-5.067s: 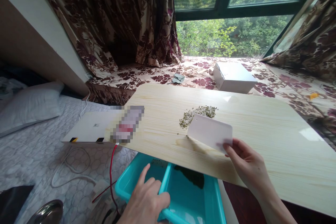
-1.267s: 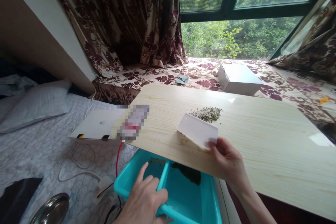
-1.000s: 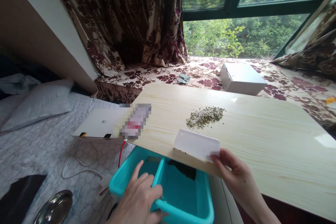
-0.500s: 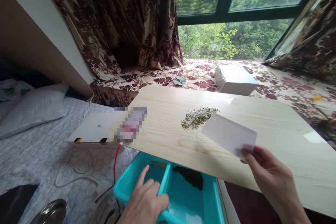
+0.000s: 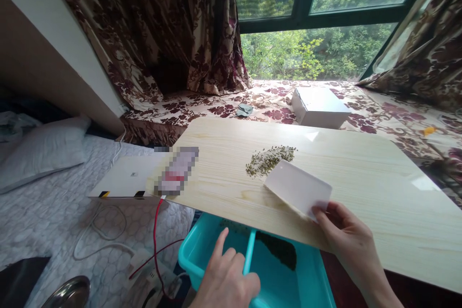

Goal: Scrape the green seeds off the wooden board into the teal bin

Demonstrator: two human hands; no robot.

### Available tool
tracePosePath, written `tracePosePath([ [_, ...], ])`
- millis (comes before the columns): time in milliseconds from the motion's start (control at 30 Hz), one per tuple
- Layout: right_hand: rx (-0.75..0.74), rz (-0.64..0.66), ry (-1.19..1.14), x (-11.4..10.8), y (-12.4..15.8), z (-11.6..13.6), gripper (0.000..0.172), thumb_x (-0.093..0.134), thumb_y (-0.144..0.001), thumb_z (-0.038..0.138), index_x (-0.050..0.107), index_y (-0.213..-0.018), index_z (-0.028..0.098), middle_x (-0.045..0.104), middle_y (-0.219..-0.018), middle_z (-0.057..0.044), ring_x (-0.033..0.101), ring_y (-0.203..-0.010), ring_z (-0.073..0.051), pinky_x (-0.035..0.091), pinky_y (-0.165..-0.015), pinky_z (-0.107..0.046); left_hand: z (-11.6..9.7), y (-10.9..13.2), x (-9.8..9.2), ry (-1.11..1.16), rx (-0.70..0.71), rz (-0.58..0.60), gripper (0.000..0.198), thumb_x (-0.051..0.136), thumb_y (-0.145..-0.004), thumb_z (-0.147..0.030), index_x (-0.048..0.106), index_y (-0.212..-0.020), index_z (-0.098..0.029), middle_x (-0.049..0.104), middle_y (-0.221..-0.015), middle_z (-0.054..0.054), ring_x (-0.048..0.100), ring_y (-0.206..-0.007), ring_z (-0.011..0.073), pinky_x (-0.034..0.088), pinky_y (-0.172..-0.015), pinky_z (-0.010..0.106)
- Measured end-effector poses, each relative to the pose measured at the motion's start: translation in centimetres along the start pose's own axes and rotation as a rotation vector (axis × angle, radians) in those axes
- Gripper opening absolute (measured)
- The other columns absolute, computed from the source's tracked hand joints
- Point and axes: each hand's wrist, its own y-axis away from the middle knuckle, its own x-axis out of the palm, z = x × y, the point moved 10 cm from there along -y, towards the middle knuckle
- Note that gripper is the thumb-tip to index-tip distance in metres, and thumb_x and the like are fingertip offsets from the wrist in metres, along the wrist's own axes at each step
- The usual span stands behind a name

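Observation:
My right hand (image 5: 348,236) pinches a thin white rectangular plastic sheet (image 5: 299,185) by its near right corner. The sheet is tilted over the wood-grain tabletop (image 5: 224,149), its far left edge close to a pile of small greenish beans mixed with white grains (image 5: 270,160). Below the table's front edge, my left hand (image 5: 231,272) grips a turquoise two-compartment tub (image 5: 195,252) at its divider, index finger stretched forward and the others curled. Dark grains (image 5: 281,248) lie in the tub's right compartment. A few small grains show in the left one.
A pixelated phone-like object (image 5: 177,171) with a red cable (image 5: 155,236) lies at the table's left end by a white box (image 5: 126,175). Another white box (image 5: 319,106) stands on the window ledge. A metal bowl (image 5: 68,293) sits lower left.
My left hand and the turquoise tub have shifted right, further under the table edge. My right hand has brought the white sheet left and slightly nearer the bean pile.

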Motion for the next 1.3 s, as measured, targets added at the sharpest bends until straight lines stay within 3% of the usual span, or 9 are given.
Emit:
tracePosePath([
  [133, -0.023, 0.093, -0.018, 1.7, 0.9, 0.5, 0.02, 0.064, -0.066, 0.038, 0.068, -0.076, 0.021, 0.076, -0.076, -0.004, 0.072, -0.073, -0.023, 0.057, -0.066, -0.027, -1.2, -0.9, -0.3, -0.018, 0.07, 0.011, 0.028, 0.068, -0.076, -0.027, 0.048, -0.057, -0.022, 0.043, -0.054, -0.006, 0.04, -0.052, 0.0136, 0.031, -0.1, 0.054],
  [267, -0.103, 0.188, 0.01, 3.5, 2.3, 1.0, 0.019, 0.062, -0.071, 0.037, 0.069, -0.078, 0.02, 0.075, -0.075, -0.005, 0.071, -0.07, -0.021, 0.056, -0.064, -0.025, -1.8, -1.4, -0.1, -0.038, 0.092, 0.01, 0.039, 0.065, -0.079, -0.048, 0.048, -0.055, -0.022, 0.047, -0.052, -0.003, 0.042, -0.05, 0.0148, 0.04, -0.089, 0.051],
  [467, -0.231, 0.345, 0.017, 5.4, 4.8, 2.1, 0.014, 0.061, -0.077, 0.033, 0.069, -0.08, 0.022, 0.074, -0.072, -0.003, 0.07, -0.067, -0.018, 0.056, -0.062, -0.022, -1.8, -1.6, 1.0, -0.011, 0.108, 0.151, 0.04, 0.067, -0.072, -0.057, 0.054, -0.059, -0.022, 0.051, -0.055, -0.002, 0.047, -0.053, 0.0159, 0.044, -0.083, 0.047],
  [600, -0.175, 0.17, -0.039, 2.7, 2.5, 1.9, 0.016, 0.063, -0.072, 0.036, 0.068, -0.078, 0.022, 0.075, -0.075, -0.004, 0.071, -0.068, -0.02, 0.057, -0.064, -0.025, -1.8, -1.5, 1.1, 0.012, 0.116, 0.191, 0.04, 0.065, -0.074, -0.059, 0.054, -0.06, -0.022, 0.051, -0.055, -0.002, 0.045, -0.054, 0.0159, 0.042, -0.086, 0.052],
  [767, -0.125, 0.04, -0.035, 0.5, -0.9, 1.4, 0.018, 0.064, -0.067, 0.038, 0.067, -0.076, 0.021, 0.076, -0.079, -0.005, 0.072, -0.075, -0.024, 0.057, -0.07, -0.029, -1.8, -1.3, 0.8, -0.024, 0.098, 0.076, 0.031, 0.067, -0.079, -0.037, 0.05, -0.057, -0.022, 0.045, -0.053, -0.004, 0.039, -0.051, 0.0142, 0.036, -0.094, 0.051],
  [900, -0.133, 0.032, 0.0, 0.9, -1.5, 1.1, 0.018, 0.063, -0.067, 0.037, 0.067, -0.075, 0.022, 0.075, -0.078, -0.005, 0.071, -0.075, -0.024, 0.056, -0.069, -0.029, -1.8, -1.1, 0.8, -0.034, 0.088, 0.034, 0.028, 0.069, -0.076, -0.023, 0.049, -0.057, -0.022, 0.043, -0.053, -0.005, 0.035, -0.052, 0.0135, 0.032, -0.097, 0.05],
  [1100, -0.169, 0.072, 0.042, 2.4, -1.5, 1.1, 0.019, 0.061, -0.07, 0.038, 0.067, -0.076, 0.021, 0.074, -0.076, -0.004, 0.071, -0.072, -0.022, 0.053, -0.065, -0.027, -1.7, -1.3, -0.5, -0.052, 0.084, -0.066, 0.032, 0.071, -0.072, -0.023, 0.044, -0.054, -0.022, 0.04, -0.05, -0.005, 0.031, -0.052, 0.0144, 0.028, -0.099, 0.049],
  [1300, -0.192, 0.06, 0.067, 2.9, -2.1, 1.6, 0.019, 0.059, -0.071, 0.038, 0.066, -0.077, 0.021, 0.074, -0.076, -0.005, 0.07, -0.071, -0.021, 0.053, -0.065, -0.028, -1.7, -1.4, -0.6, -0.059, 0.085, -0.079, 0.033, 0.07, -0.072, -0.024, 0.043, -0.054, -0.022, 0.04, -0.05, -0.006, 0.032, -0.051, 0.0141, 0.029, -0.098, 0.049],
])
